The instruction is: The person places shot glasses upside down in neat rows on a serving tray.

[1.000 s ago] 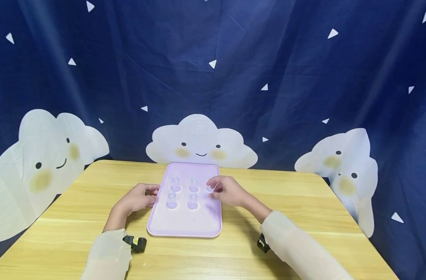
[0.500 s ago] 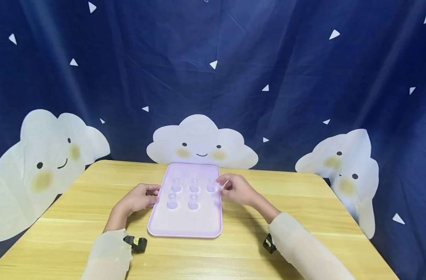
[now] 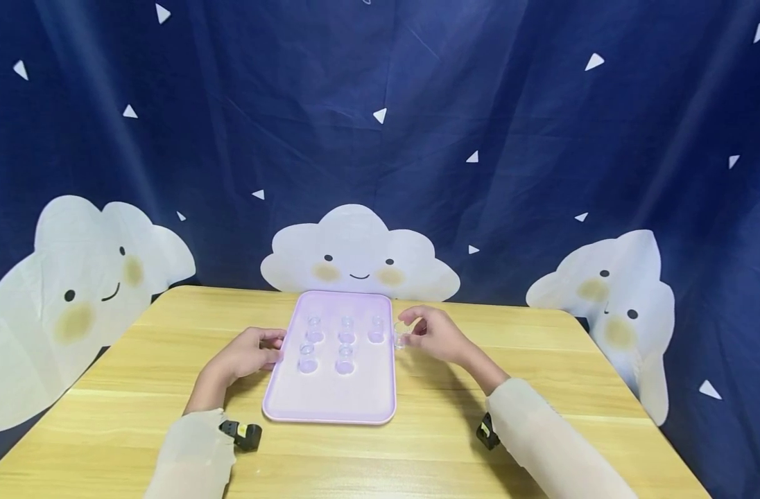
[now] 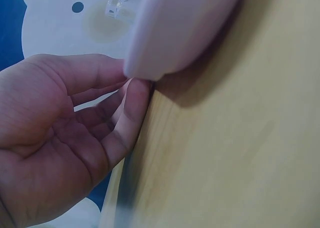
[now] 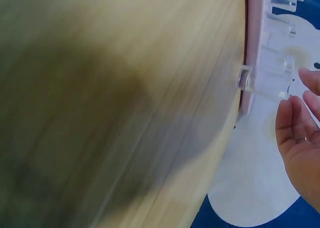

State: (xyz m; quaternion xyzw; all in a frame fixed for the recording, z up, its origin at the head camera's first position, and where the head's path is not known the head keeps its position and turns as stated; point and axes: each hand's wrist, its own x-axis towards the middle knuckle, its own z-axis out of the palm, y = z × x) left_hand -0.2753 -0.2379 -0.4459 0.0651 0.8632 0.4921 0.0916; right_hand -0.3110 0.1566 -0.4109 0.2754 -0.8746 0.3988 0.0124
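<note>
A pale purple tray lies on the table with several small clear glasses, among them a front glass and a back-right glass. Just outside the tray's right edge is another clear glass, upright, with its base low by the table. My right hand is on its right side, fingers bent and fingertips right at its rim. At the tray's left edge is my left hand, its fingertips against the outer side of the rim.
The tray sits on a light wooden table, its far end near the table's back edge. Behind hangs a dark blue curtain with white clouds. Each wrist wears a small black camera, such as the left camera.
My right hand has moved right, off the back-right glass, which now stands uncovered on the tray, to beyond the tray edge. A glass there has come into sight. My left hand has stayed put.
</note>
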